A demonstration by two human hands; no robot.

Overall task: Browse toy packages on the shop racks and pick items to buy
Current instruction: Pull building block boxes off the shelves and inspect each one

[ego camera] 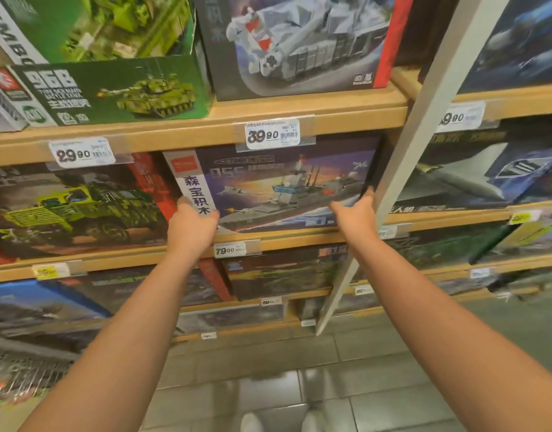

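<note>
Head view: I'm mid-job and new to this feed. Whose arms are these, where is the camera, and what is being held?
There is no machine: a person wears one camera on the head, looking down at bare arms. Both hands hold the purple warship building-block box standing on the tan wooden shelf. The left hand grips its lower left corner, the right hand its lower right edge, fingers curled on the side. Beside it stands a green military truck box; a white 39.90 price tag hangs above.

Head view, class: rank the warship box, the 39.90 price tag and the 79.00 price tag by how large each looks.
1. Warship box, held by the left hand and right hand: largest.
2. 39.90 tag.
3. 79.00 tag: smallest, though the tilted view may exaggerate this.
</note>
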